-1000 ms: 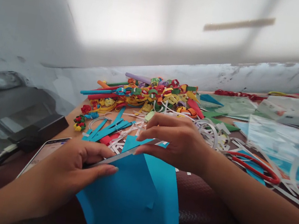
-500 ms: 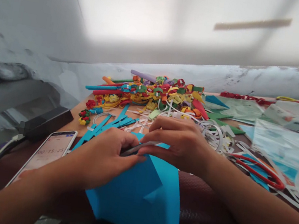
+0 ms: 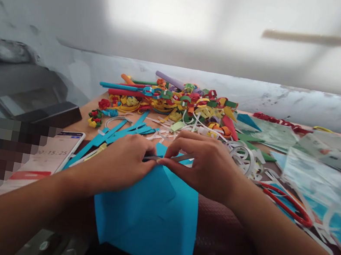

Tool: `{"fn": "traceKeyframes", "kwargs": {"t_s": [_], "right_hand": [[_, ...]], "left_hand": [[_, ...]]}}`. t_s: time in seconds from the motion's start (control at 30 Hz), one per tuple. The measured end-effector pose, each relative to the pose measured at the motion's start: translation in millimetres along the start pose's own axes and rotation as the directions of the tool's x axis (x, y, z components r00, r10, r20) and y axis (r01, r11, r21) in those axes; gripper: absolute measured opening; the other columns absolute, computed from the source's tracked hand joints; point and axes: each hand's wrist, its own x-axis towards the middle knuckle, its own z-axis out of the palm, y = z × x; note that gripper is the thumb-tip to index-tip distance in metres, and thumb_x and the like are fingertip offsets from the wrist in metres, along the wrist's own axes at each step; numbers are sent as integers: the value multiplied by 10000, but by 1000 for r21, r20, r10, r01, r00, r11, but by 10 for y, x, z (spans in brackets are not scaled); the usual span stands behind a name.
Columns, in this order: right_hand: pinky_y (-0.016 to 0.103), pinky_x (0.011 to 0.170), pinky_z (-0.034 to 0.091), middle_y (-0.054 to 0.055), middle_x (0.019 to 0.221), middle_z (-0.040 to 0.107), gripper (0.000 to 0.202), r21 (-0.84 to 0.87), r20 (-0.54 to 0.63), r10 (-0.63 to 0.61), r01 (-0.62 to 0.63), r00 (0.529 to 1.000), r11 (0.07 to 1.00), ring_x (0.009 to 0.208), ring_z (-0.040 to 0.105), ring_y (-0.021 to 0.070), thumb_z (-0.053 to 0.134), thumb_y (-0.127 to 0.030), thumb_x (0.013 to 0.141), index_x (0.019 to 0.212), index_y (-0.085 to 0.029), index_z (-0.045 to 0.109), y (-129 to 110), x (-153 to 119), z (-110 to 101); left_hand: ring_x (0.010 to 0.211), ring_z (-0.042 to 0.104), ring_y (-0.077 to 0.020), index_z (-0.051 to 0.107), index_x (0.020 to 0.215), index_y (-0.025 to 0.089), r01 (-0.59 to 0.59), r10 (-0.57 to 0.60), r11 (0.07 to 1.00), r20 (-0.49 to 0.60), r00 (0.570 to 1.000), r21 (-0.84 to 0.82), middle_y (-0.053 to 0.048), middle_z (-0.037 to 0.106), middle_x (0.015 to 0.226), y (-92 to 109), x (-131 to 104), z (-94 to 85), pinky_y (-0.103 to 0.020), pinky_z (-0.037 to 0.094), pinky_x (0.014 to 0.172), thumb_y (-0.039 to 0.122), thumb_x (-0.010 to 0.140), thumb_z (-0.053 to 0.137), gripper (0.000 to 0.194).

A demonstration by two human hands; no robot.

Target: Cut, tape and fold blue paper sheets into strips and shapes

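Blue paper (image 3: 153, 225) hangs over the near table edge below both hands, with a folded flap on top. My left hand (image 3: 121, 160) is closed at the paper's upper edge, its thumb and fingers pinching a thin grey strip (image 3: 183, 157). My right hand (image 3: 205, 164) meets it on the right, thumb and index fingertip pressed together on the same strip. The strip's right part slants up under my right fingers. Whether the strip is paper or something else is too small to tell.
Colourful paper chains and rolls (image 3: 175, 97) are heaped at the back. Cut blue strips (image 3: 116, 133) lie left of centre. A phone (image 3: 49, 159) and a black box (image 3: 51, 111) are at the left. Red-handled scissors (image 3: 289, 203) and plastic-wrapped sheets (image 3: 320, 176) lie at the right.
The view has shifted slightly. My left hand's thumb has drawn back from under my right fingers, and my right thumb and index fingertip have come together on the grey strip. The blue paper has swung a little.
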Motion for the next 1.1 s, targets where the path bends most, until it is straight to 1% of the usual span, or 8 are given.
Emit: {"fn": "traceKeyframes", "kwargs": {"t_s": [0.23,0.5,0.7,0.83,0.9,0.97,1.03,1.1], "right_hand": [[306,728,465,24,849,740,169,103,30,170,-173,985,980,806,680,184,798,-284,861,771,-199,684,-27,31,34],[297,731,462,28,894,731,110,100,-4,176,-174,984,980,820,673,172,783,-267,878,810,-202,726,89,47,-38],[277,731,466,17,880,713,84,179,26,130,-133,991,975,815,656,151,799,-228,854,800,-196,744,97,63,-91],[240,588,423,7,742,672,251,379,-48,35,-14,998,925,659,574,106,795,-366,868,733,-165,730,69,62,-121],[234,513,372,-7,670,645,349,470,-138,23,46,990,882,572,495,83,781,-471,866,724,-158,723,49,51,-109],[232,480,344,-25,613,612,397,519,-221,41,82,974,851,531,445,75,748,-526,880,734,-158,716,41,40,-68],[236,471,347,-33,580,588,424,518,-272,49,104,961,849,516,445,77,691,-546,917,738,-162,710,56,39,-16],[245,509,406,-16,624,631,403,456,-307,7,141,952,879,551,509,89,659,-521,947,763,-167,716,83,59,2]], "left_hand": [[732,604,-265,701,824,213,45,-33,987,-77,996,151,-71,700,785,-11,-19,48,-353,311,639,328,907,531,221],[743,607,-198,629,790,234,-28,39,989,75,996,-142,8,677,785,-75,-51,-67,-313,396,717,527,987,475,385],[725,601,-204,606,762,239,-1,14,995,121,993,-103,8,632,726,-78,-130,-102,-315,396,690,519,1009,410,421],[1063,636,-268,707,789,271,-51,66,975,65,996,-217,-25,724,1046,-9,-227,-99,-367,434,977,509,994,481,387],[1278,550,-312,755,788,283,-91,101,941,14,995,-327,-30,682,1274,40,-254,-50,-420,351,1131,482,971,548,340],[1282,551,-323,748,706,262,-104,115,877,-6,993,-469,-46,689,1267,91,-254,43,-434,365,1132,464,947,601,347],[1034,649,-265,717,626,236,-78,106,760,4,994,-645,-57,732,1035,135,-236,166,-374,484,972,452,912,660,363],[716,602,-173,723,615,223,7,46,599,43,998,-801,-27,675,767,163,-217,288,-291,513,716,458,866,724,344]]}}
